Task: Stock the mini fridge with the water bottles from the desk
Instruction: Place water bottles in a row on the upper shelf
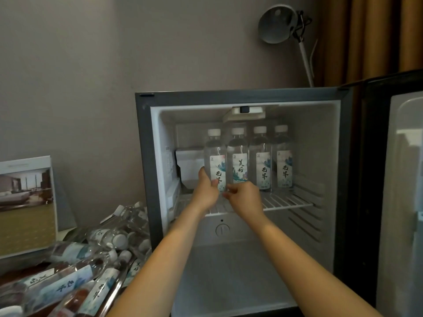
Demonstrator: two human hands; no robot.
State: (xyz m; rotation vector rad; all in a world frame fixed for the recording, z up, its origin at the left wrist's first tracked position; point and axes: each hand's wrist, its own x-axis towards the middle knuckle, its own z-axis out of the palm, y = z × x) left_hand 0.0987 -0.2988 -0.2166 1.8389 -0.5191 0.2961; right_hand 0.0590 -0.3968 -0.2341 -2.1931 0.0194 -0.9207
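Head camera, single view: a clear plastic water bottle (215, 161) with a white screw cap and a pale label bearing black brush characters stands at the left end of a row inside the open grey mini fridge (142, 156), on its white wire shelf (286, 202). My left hand (206, 191) grips this bottle low on its left side, thumb laid across the front of the label, fingers curled round behind it. My right hand (246, 195) is narrowly closed, thumb and curled fingertips pinching the bottle's lower right edge just above the shelf. The bottle's long axis runs vertically, cap up, label facing me; whether its base is fully seated on the wires I cannot tell, as both hands cover it. Just beside it to the right stand three matching upright bottles (261, 161), caps up, labels forward, close together. A white boxy compartment (190, 165) sits at the back left, behind my left hand. The fridge's glass-fronted door (400, 179) is swung open at the right. On the desk left of the fridge lies a loose pile of similar bottles (80, 271), on their sides and pointing various ways.
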